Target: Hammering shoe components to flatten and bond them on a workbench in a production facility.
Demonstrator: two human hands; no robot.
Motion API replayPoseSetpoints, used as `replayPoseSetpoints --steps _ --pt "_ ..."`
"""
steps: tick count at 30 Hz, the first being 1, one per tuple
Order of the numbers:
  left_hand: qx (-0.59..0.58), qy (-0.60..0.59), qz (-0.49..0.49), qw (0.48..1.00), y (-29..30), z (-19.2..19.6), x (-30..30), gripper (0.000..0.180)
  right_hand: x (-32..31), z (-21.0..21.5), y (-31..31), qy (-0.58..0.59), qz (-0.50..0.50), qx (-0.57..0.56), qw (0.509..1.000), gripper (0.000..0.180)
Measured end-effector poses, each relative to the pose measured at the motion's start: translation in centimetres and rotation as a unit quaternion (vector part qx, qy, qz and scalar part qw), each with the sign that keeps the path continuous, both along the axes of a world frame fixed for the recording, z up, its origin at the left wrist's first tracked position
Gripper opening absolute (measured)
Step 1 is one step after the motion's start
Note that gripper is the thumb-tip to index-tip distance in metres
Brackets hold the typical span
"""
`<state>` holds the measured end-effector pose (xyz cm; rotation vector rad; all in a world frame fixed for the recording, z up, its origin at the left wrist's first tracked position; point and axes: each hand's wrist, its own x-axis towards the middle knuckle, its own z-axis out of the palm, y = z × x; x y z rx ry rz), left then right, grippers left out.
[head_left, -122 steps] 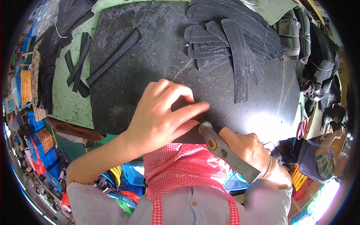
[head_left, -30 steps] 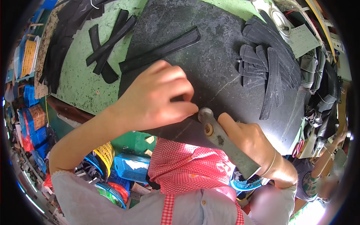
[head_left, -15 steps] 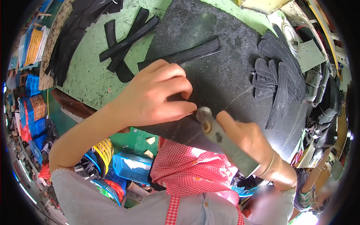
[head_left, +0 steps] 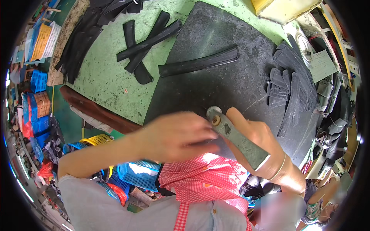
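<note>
In my right hand is a hammer; its round striking face is at the left end and a broad flat end lies over my wrist. My fingers are closed round the handle, which is mostly hidden. Smeared by motion, my left hand is over the near edge of the dark slab, close to the hammer's face. What its fingers hold, if anything, does not show. Beyond it a folded black strip lies across the slab.
Three black strips cross each other on the green tabletop. More black strips lie in piles at the far left and on the slab's right side. A yellowish container stands at the back right. Blue baskets are below the table.
My left hand has drawn back toward my body, off the middle of the slab. The hammer stays nearly in place in my right hand. The whole view has shifted slightly.
</note>
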<state>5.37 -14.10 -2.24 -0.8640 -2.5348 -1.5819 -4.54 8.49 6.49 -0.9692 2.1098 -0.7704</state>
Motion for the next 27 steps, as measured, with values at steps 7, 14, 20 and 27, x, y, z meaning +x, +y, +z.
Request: replayPoseSetpoints --steps 7,14,20,27 --pt "-0.154 0.153 0.024 0.976 3.2 0.4 1.2 0.041 0.7 -0.5 -0.9 -0.013 -0.069 -0.098 0.993 0.015" --pt "-0.258 0.126 0.287 0.914 -1.7 1.9 -4.8 0.025 -0.6 -1.0 9.0 0.198 -0.180 -0.156 0.951 0.023" --pt "-0.122 0.202 0.063 0.970 9.9 2.6 -11.2 0.043 0.6 -1.3 18.0 0.114 -0.445 -0.046 0.887 0.021" --pt "-0.171 0.221 -0.119 0.953 16.6 0.8 -13.5 0.024 3.3 -1.4 21.2 0.143 -0.401 -0.081 0.901 0.029"
